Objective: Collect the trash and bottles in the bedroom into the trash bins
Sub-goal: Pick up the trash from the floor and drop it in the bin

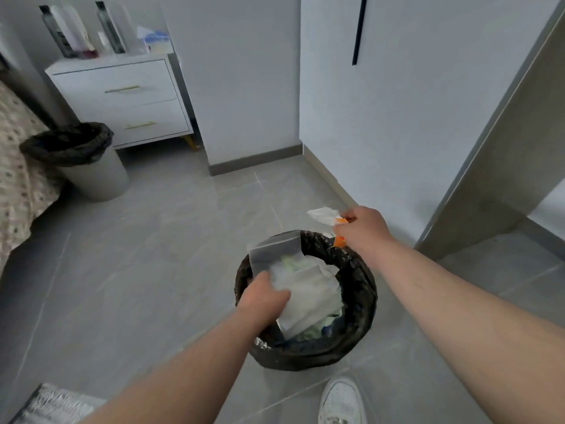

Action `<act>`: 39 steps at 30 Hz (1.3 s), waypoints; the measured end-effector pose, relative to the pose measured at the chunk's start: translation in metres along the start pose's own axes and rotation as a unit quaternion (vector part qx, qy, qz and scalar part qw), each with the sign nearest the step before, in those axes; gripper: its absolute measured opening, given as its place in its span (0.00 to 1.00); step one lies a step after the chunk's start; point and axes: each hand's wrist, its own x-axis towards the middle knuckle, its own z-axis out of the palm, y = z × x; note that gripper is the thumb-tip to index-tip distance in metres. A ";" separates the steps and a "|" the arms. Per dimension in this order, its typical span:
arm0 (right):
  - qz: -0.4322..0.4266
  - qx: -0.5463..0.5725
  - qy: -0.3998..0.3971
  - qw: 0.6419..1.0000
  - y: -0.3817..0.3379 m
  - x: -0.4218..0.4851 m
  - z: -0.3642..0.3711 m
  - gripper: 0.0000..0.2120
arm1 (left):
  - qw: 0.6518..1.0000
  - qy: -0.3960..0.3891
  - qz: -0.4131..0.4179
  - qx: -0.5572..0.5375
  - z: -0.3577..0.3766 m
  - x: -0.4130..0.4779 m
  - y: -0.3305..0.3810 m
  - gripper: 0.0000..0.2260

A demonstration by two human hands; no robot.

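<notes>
The left hand [264, 296] has its grip closed on the left edge of a clear plastic bag [292, 267] holding white paper. Fingers curl over the edge. From the grip, the bag stretches away to the far side and to the right, lying across the mouth of the near trash bin [362, 292], which has a black liner and already holds white and greenish trash.

The right hand [363, 231] is above the bin's far right rim. Its grip pinches a crumpled white tissue [322, 215], which sticks out to the left of the fingers, together with an orange scrap [339, 240] that shows just below the hand, over the liner's edge.

A second bin [94, 179], also black-lined, stands far left on the grey tiled floor [153, 240], between the patterned bed [15, 166] and a white nightstand [122, 99]. Several bottles [61, 35] stand upright on the nightstand's top. A white shoe [341, 402] is on the floor just near of the near bin.
</notes>
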 end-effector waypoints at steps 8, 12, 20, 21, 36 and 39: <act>-0.027 -0.146 -0.140 0.979 0.002 -0.015 0.018 0.05 | 0.972 -0.051 0.085 0.215 -0.019 -0.034 -0.056 0.52; -0.077 -0.335 -0.187 0.920 0.020 -0.021 0.059 0.20 | 0.979 -0.031 0.108 0.169 -0.017 -0.027 -0.064 0.54; -0.122 -0.526 -0.343 0.769 0.051 -0.037 0.111 0.42 | 0.983 -0.018 0.124 0.132 -0.012 -0.021 -0.075 0.53; -0.117 -0.529 -0.342 0.768 0.054 -0.038 0.116 0.42 | 0.983 -0.015 0.125 0.132 -0.012 -0.020 -0.076 0.53; -0.273 -0.401 -0.205 0.850 -0.064 -0.080 0.129 0.15 | 0.988 0.006 0.123 0.095 -0.081 -0.072 -0.099 0.31; -0.318 -0.393 -0.249 0.826 -0.077 -0.110 0.157 0.17 | 0.994 0.053 0.072 0.068 -0.099 -0.097 -0.144 0.25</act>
